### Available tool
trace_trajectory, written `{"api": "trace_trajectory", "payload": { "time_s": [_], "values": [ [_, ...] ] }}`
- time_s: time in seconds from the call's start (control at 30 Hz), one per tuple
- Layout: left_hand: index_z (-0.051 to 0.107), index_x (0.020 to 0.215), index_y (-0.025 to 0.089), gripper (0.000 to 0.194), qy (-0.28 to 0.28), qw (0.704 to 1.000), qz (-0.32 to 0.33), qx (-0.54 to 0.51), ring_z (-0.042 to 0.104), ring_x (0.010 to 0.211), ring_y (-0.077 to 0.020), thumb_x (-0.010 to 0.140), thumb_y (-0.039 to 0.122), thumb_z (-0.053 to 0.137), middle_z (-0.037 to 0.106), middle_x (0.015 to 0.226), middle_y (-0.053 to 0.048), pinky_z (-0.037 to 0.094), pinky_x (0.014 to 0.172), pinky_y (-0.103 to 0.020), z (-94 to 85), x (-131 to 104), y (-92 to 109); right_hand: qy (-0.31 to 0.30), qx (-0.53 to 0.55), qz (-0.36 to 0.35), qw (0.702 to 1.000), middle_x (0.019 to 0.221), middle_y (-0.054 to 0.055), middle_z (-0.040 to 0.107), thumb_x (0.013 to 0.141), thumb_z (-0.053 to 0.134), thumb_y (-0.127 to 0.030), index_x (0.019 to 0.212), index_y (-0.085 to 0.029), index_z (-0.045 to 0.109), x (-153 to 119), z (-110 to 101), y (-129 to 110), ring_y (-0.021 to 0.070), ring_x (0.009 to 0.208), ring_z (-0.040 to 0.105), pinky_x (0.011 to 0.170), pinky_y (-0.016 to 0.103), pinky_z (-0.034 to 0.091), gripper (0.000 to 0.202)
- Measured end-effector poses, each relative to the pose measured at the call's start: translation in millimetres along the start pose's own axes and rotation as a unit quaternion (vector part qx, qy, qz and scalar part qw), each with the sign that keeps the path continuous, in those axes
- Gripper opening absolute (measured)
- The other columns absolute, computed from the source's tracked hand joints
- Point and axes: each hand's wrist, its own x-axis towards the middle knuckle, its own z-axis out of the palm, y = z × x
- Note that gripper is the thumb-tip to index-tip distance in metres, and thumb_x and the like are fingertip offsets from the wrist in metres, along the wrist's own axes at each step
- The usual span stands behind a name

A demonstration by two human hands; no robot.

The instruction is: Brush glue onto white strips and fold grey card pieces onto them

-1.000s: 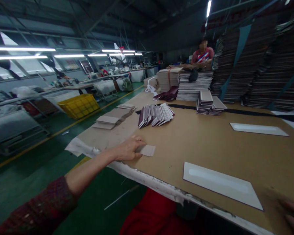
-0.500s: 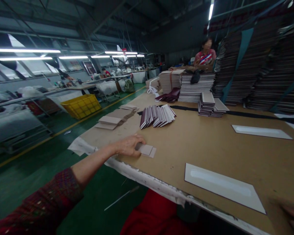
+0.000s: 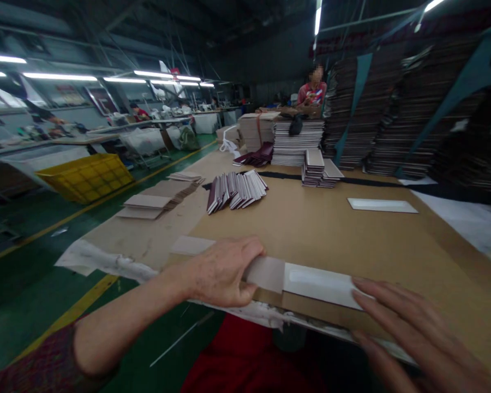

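My left hand (image 3: 225,272) grips a thin grey-beige card (image 3: 265,274) between thumb and fingers, its right edge against the left end of a white panel (image 3: 321,284) near the table's front edge. The panel has a paler strip along its middle. My right hand (image 3: 417,327) reaches in from the lower right with fingers stretched out, the fingertips at the panel's right end. Another beige card (image 3: 192,245) lies on the table behind my left wrist. A second white panel (image 3: 382,205) lies farther back on the right.
Fanned maroon-and-white folded pieces (image 3: 237,190) lie mid-table, with beige cards (image 3: 147,202) to their left. Stacks of boards (image 3: 298,143) stand at the back. A yellow basket (image 3: 85,177) is on the floor, left. A person (image 3: 312,94) is behind the stacks.
My left hand has moved right with a card, up to the near panel. My right hand has come in to that panel's right end. The view has turned right.
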Motion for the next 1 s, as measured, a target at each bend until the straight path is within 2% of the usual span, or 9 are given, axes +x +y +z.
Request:
{"api": "trace_trajectory", "payload": {
  "time_s": [0.13,0.37,0.43,0.5,0.6,0.67,0.73,0.83,1.0],
  "values": [
    [0.048,0.105,0.019,0.035,-0.015,0.997,0.08,-0.004,0.06,0.088,-0.0233,0.073,0.025,0.06,0.061,0.102,-0.007,0.05,0.077,-0.037,14.7,19.2,38.0,-0.086,-0.006,-0.034,0.996,0.143,0.014,0.057,0.1,0.055,-0.026,0.141,-0.011,0.051,25.5,19.5,-28.7,0.0267,0.13,0.053,0.103,0.043,0.055,0.044],
    [0.049,0.103,0.019,0.034,0.011,0.995,0.104,0.0,0.061,0.086,-0.0246,0.071,0.022,0.06,0.062,0.1,-0.008,0.054,0.076,-0.038,31.2,37.0,50.9,-0.099,-0.009,-0.023,0.995,0.133,0.015,0.063,0.098,0.057,-0.022,0.134,-0.012,0.057,18.8,25.9,-21.7,0.0277,0.119,0.062,0.094,0.045,0.061,0.037],
    [0.051,0.109,0.019,0.038,0.058,0.991,0.124,-0.006,0.062,0.101,-0.0285,0.074,0.025,0.064,0.062,0.112,-0.011,0.053,0.089,-0.043,31.0,39.2,48.6,-0.087,-0.011,-0.013,0.996,0.13,0.013,0.066,0.097,0.058,-0.022,0.132,-0.016,0.06,17.5,20.0,-10.5,0.0276,0.116,0.064,0.093,0.045,0.061,0.036],
    [0.047,0.123,0.021,0.052,0.147,0.981,0.124,-0.025,0.053,0.124,-0.0329,0.077,0.03,0.069,0.055,0.134,-0.014,0.045,0.106,-0.05,30.8,38.5,41.8,-0.062,-0.005,0.023,0.998,0.127,0.011,0.068,0.096,0.059,-0.026,0.13,-0.019,0.061,14.5,8.8,8.7,0.0271,0.113,0.066,0.094,0.044,0.06,0.034],
    [0.041,0.134,0.023,0.063,0.246,0.964,0.049,-0.088,0.044,0.136,-0.0331,0.079,0.032,0.071,0.046,0.146,-0.014,0.037,0.115,-0.054,37.9,33.3,25.8,-0.026,-0.005,0.149,0.988,0.125,0.009,0.07,0.096,0.059,-0.041,0.125,-0.026,0.065,0.8,-12.6,47.1,0.0289,0.109,0.069,0.099,0.048,0.058,0.033],
    [0.045,0.131,0.022,0.06,0.223,0.967,-0.004,-0.123,0.048,0.131,-0.0327,0.079,0.032,0.072,0.052,0.139,-0.013,0.04,0.111,-0.054,50.0,29.4,15.7,-0.036,-0.002,0.234,0.971,0.121,0.008,0.072,0.092,0.061,-0.054,0.12,-0.028,0.068,-13.0,-23.1,69.3,0.0309,0.105,0.071,0.097,0.048,0.059,0.039],
    [0.049,0.129,0.022,0.057,0.158,0.977,-0.018,-0.14,0.05,0.127,-0.0329,0.079,0.034,0.074,0.057,0.134,-0.012,0.042,0.108,-0.054,65.3,27.4,9.3,-0.065,0.02,0.274,0.959,0.118,0.007,0.074,0.087,0.064,-0.061,0.118,-0.029,0.071,-25.6,-26.6,82.0,0.0316,0.103,0.072,0.095,0.047,0.06,0.045],
    [0.051,0.13,0.022,0.053,0.108,0.982,-0.005,-0.156,0.049,0.126,-0.0319,0.082,0.033,0.072,0.06,0.133,-0.011,0.041,0.108,-0.052,84.7,28.7,6.4,-0.103,0.071,0.261,0.957,0.121,0.006,0.073,0.086,0.066,-0.06,0.12,-0.029,0.071,-35.0,-21.2,84.4,0.03,0.106,0.071,0.097,0.046,0.059,0.046],
    [0.052,0.131,0.022,0.051,0.12,0.979,-0.018,-0.163,0.05,0.125,-0.0315,0.084,0.032,0.07,0.061,0.132,-0.01,0.039,0.108,-0.053,96.4,32.7,6.3,-0.136,0.102,0.22,0.961,0.124,0.005,0.07,0.088,0.068,-0.052,0.126,-0.031,0.068,-32.6,-10.1,81.7,0.0261,0.111,0.068,0.096,0.041,0.059,0.042]
  ]
}}
